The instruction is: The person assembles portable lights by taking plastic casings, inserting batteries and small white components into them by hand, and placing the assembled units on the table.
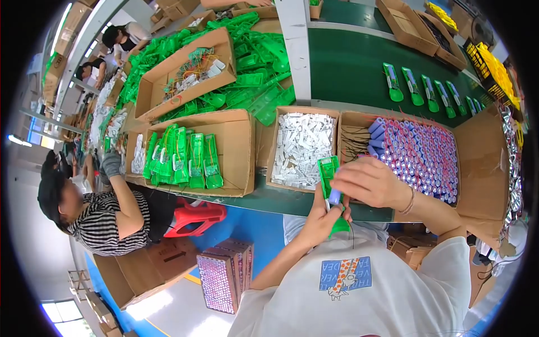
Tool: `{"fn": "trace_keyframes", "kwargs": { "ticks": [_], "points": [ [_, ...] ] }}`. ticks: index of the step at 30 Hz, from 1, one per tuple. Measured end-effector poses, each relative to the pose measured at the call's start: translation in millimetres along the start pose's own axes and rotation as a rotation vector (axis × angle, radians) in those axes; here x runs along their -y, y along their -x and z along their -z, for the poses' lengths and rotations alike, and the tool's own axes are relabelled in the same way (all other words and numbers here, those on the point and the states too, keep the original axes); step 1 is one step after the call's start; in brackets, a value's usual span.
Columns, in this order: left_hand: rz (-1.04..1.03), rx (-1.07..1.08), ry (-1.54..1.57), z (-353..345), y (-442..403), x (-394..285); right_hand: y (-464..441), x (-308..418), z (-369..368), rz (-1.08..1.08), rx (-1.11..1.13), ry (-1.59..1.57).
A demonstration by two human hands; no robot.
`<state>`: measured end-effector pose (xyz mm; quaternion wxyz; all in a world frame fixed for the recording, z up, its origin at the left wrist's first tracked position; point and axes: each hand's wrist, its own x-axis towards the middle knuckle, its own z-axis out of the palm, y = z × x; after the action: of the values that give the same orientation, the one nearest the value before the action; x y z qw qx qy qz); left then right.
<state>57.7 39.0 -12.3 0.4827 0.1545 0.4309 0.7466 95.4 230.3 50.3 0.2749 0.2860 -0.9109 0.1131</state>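
In front of my shirt, my left hand (323, 219) is closed round a green plastic housing (327, 167), its long body tilted and its lower end showing below my fingers. A purple cylindrical battery (335, 196) lies at the housing's middle, between my two hands. Over it, my right hand (370, 182) is closed with its fingertips on the battery; whether the battery is fully seated cannot be seen. A thin dark wire hangs below the housing. Just beyond my hands is a carton (272, 177) of small white plastic parts (303, 147).
On the right, a carton (477, 163) holds many purple batteries (418, 157) with red and black wires. Green housings with circuit boards (193, 160) fill a left carton (238, 121). Several assembled units (412, 87) lie on the green belt (348, 62). A co-worker (112, 219) sits left.
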Motion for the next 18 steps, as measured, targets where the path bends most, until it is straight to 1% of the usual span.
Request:
{"fn": "trace_keyframes", "kwargs": {
  "ticks": [1,3,4,5,6,7,8,10,11,12,14,16,18],
  "points": [
    [-0.016,-0.030,-0.015,-0.4,-0.6,-2.8,-4.1,1.0,0.5,0.003,0.004,-0.004],
    [-0.033,-0.065,-0.029,1.2,-1.2,-4.9,-12.0,3.4,1.7,-0.328,-0.126,-0.110],
    [-0.071,-0.086,-0.112,1.8,-2.1,-4.5,-13.3,2.9,5.1,-0.328,-0.124,-0.113],
    [-0.106,-0.104,-0.195,1.9,-2.6,-3.7,-13.4,2.7,9.7,-0.583,0.083,-0.410],
    [-0.102,-0.102,-0.195,1.3,-2.9,-2.8,-13.2,2.7,11.9,-0.832,0.294,-0.706],
    [-0.143,-0.115,-0.285,0.1,-2.9,-1.2,-14.6,0.3,7.3,-0.903,0.330,-0.890],
    [-0.186,-0.127,-0.375,-0.8,-3.6,0.3,-15.5,0.0,3.4,-0.906,0.327,-0.886],
    [-0.199,-0.131,-0.379,-0.6,-4.6,4.1,-18.9,-0.8,-4.3,-1.114,0.297,-1.165],
    [-0.213,-0.111,-0.381,-2.7,-3.2,2.8,-22.1,2.9,-10.5,-1.182,0.246,-1.149],
    [-0.226,-0.091,-0.383,-4.1,-1.4,1.8,-20.8,8.3,-18.6,-1.184,0.250,-1.149],
    [-0.225,-0.109,-0.354,-4.0,2.1,0.8,-19.0,17.9,-34.0,-1.083,0.073,-0.875],
    [-0.224,-0.141,-0.321,1.6,4.2,2.5,-27.3,19.1,-42.9,-1.105,0.085,-0.886],
    [-0.294,-0.166,-0.265,12.3,4.6,3.1,-37.9,15.8,-58.8,-1.018,0.072,-0.851]
  ]
}}
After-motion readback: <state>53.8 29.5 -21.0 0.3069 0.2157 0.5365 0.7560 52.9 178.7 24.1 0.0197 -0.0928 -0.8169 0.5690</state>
